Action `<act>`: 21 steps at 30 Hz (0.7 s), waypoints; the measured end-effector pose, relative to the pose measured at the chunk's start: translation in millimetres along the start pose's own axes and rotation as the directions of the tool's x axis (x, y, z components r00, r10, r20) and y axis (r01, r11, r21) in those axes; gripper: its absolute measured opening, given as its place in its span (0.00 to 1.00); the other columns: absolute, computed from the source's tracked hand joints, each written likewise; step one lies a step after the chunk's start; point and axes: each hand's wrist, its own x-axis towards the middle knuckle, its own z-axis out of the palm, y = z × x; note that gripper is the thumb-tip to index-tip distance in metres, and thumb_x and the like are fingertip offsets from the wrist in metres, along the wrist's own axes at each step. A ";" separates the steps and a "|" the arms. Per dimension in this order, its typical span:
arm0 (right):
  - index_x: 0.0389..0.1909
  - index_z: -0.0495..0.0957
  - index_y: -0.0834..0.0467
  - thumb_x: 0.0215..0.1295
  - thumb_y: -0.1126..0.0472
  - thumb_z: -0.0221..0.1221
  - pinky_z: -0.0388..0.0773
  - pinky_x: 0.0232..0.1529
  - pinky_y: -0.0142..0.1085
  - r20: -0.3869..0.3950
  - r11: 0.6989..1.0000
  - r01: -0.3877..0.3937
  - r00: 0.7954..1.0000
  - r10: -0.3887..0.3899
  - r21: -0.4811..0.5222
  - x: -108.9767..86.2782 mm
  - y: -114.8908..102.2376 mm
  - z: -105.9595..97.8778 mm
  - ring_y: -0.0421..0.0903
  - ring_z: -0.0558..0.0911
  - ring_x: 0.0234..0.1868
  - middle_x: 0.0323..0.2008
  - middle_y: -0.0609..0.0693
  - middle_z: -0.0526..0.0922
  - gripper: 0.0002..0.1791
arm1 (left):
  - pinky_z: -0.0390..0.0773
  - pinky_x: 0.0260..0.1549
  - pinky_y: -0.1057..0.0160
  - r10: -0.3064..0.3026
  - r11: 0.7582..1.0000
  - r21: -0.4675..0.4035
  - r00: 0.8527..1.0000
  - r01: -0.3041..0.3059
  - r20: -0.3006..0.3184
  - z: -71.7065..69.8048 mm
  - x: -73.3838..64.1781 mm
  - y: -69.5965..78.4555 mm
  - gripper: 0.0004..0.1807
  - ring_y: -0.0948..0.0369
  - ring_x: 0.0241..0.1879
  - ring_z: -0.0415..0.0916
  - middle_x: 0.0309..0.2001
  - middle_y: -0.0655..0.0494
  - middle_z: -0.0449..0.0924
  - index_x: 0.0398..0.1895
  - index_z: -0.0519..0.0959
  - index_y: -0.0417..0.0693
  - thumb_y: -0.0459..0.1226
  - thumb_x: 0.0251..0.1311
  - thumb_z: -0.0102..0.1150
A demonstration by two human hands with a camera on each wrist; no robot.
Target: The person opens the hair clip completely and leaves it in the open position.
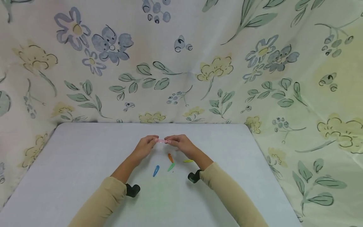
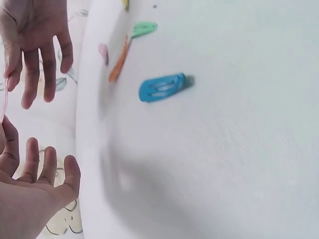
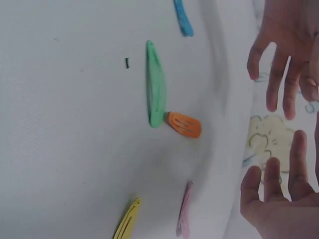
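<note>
A pink snap hair clip (image 1: 161, 141) is held level above the far part of the table, between both hands. My left hand (image 1: 145, 147) pinches its left end. My right hand (image 1: 182, 145) pinches the other end, and the clip shows edge-on as a thin pink strip (image 2: 5, 99) in the left wrist view. The remaining fingers of both hands are spread. On the table below lie a blue hair clip (image 1: 156, 171), an orange hair clip (image 1: 170, 158), a green hair clip (image 1: 171, 167), a yellow hair clip (image 1: 188, 161) and a second pink hair clip (image 3: 184, 211).
The white table (image 1: 85, 157) ends at the back against a floral curtain (image 1: 158, 94). A tiny dark bit (image 3: 127, 63) lies close to the green clip. Dark wrist cameras hang below the left cuff (image 1: 132, 190) and right cuff (image 1: 194, 176).
</note>
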 end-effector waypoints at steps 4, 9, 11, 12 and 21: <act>0.54 0.79 0.67 0.74 0.54 0.55 0.66 0.64 0.59 0.025 0.997 0.006 1.000 -0.008 0.077 -0.5 1.4 -5.9 0.52 0.72 0.66 0.63 0.46 0.78 0.20 | 0.69 0.63 0.48 -0.027 0.995 -0.091 0.999 0.029 0.020 1.7 -1.5 7.3 0.20 0.50 0.69 0.62 0.71 0.48 0.66 0.56 0.76 0.34 0.43 0.77 0.46; 0.55 0.79 0.68 0.75 0.56 0.55 0.64 0.66 0.57 0.022 0.992 -0.009 1.000 0.006 0.122 -1.2 2.5 -9.6 0.52 0.71 0.67 0.63 0.47 0.77 0.20 | 0.68 0.64 0.48 -0.051 0.986 -0.158 0.998 0.056 0.036 5.4 -1.7 11.8 0.20 0.50 0.70 0.61 0.71 0.48 0.66 0.55 0.75 0.32 0.41 0.77 0.46; 0.55 0.79 0.68 0.74 0.56 0.55 0.65 0.65 0.58 0.014 0.991 -0.025 1.000 0.023 0.131 -1.1 1.6 -9.3 0.53 0.70 0.67 0.63 0.46 0.77 0.20 | 0.68 0.64 0.49 -0.066 0.983 -0.172 0.997 0.071 0.035 6.3 -1.8 12.3 0.20 0.50 0.70 0.62 0.71 0.49 0.66 0.55 0.76 0.32 0.41 0.77 0.47; 0.55 0.79 0.68 0.74 0.56 0.55 0.65 0.64 0.59 0.010 0.990 -0.032 0.999 0.031 0.135 -1.1 1.1 -9.1 0.54 0.70 0.67 0.63 0.47 0.77 0.20 | 0.68 0.64 0.49 -0.075 0.981 -0.178 0.997 0.079 0.031 6.7 -1.7 12.3 0.19 0.50 0.70 0.62 0.71 0.50 0.66 0.55 0.76 0.33 0.41 0.77 0.47; 0.54 0.78 0.70 0.74 0.59 0.56 0.67 0.60 0.65 -0.003 0.986 -0.045 0.999 0.046 0.163 0.8 -1.2 -8.1 0.57 0.69 0.68 0.66 0.56 0.73 0.19 | 0.68 0.64 0.50 -0.069 0.981 -0.183 0.997 0.065 -0.015 10.6 -1.5 11.5 0.18 0.51 0.68 0.63 0.70 0.49 0.67 0.52 0.76 0.30 0.39 0.76 0.48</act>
